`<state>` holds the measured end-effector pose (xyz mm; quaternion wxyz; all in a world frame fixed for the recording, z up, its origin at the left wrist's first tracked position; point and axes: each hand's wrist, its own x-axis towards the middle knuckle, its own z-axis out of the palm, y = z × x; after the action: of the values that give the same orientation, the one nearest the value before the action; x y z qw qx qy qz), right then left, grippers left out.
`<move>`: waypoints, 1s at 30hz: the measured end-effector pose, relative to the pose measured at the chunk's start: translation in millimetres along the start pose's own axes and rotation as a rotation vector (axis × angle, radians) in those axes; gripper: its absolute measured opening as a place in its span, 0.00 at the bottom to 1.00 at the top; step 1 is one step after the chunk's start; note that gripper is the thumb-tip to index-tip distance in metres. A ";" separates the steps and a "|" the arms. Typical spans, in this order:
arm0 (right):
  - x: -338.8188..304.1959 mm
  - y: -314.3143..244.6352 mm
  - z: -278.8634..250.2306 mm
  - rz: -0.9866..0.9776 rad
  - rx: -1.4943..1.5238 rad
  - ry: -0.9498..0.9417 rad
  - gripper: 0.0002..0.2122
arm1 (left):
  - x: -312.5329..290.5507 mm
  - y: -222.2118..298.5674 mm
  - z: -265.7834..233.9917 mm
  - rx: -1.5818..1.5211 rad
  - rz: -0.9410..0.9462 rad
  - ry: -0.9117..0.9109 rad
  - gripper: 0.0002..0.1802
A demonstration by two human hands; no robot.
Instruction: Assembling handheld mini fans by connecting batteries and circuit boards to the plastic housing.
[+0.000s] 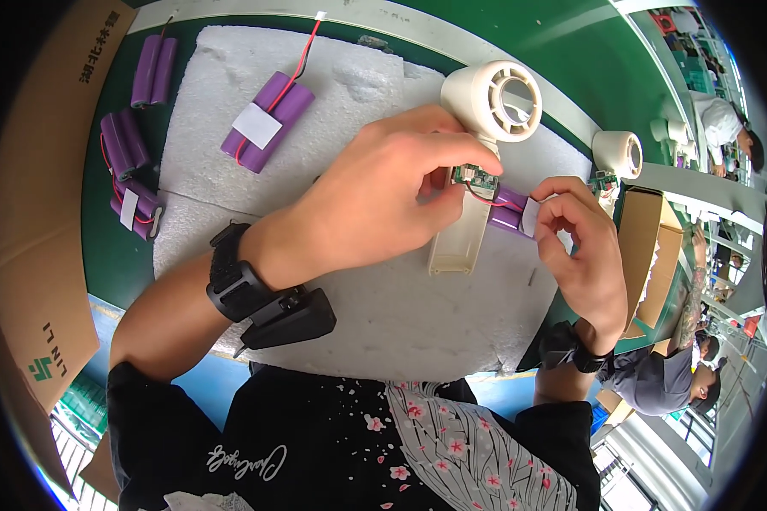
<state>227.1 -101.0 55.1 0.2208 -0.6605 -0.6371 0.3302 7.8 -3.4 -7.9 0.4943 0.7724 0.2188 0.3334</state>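
My left hand [379,183] is closed around the neck of a cream handheld fan [457,243], its thumb and forefinger beside a small green circuit board [482,180]. The fan's round head points away from me, and its open handle half reaches toward me. Red and black wires run from the board to a purple two-cell battery pack [507,211] with a white patch, lying just right of the handle. My right hand [584,247] pinches the white-patched end of this pack with curled fingers. My left fingertips behind the fan are hidden.
Under the work lies a white foam sheet [358,315] on a green table. Another wired battery pack [268,119] rests on it, with several more purple packs [126,145] at left. At right are a second fan [618,153] and an open carton [648,247]; coworkers sit beyond.
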 end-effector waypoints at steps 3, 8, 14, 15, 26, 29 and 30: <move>2.7 -1.8 -1.1 -0.047 -0.036 -0.028 0.07 | 2.0 0.1 1.6 -0.056 -0.011 0.056 0.17; 2.4 -3.5 1.3 -0.044 -0.130 -0.018 0.06 | 4.8 -0.1 1.4 -0.059 0.003 0.055 0.17; -1.8 6.1 1.6 -0.061 -0.042 -0.008 0.06 | 2.4 5.4 -0.5 -0.007 -0.057 -0.031 0.19; -1.7 6.7 2.1 -0.032 0.022 -0.034 0.06 | 0.1 4.7 -0.2 -0.021 -0.080 -0.022 0.19; 1.7 45.9 -48.1 -0.372 1.061 0.549 0.15 | 3.4 7.3 0.8 -0.057 -0.081 0.022 0.17; 11.1 30.4 -13.0 -0.320 0.376 0.213 0.17 | 3.1 5.0 1.7 -0.096 -0.113 0.023 0.17; 14.5 19.7 -3.1 -0.317 0.198 0.142 0.19 | 2.6 4.9 1.9 -0.117 -0.132 0.045 0.17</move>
<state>242.7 -88.1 40.9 0.3783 -0.5487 -0.6802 0.3051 11.0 -4.8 -3.2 0.5546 0.7183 0.2604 0.3296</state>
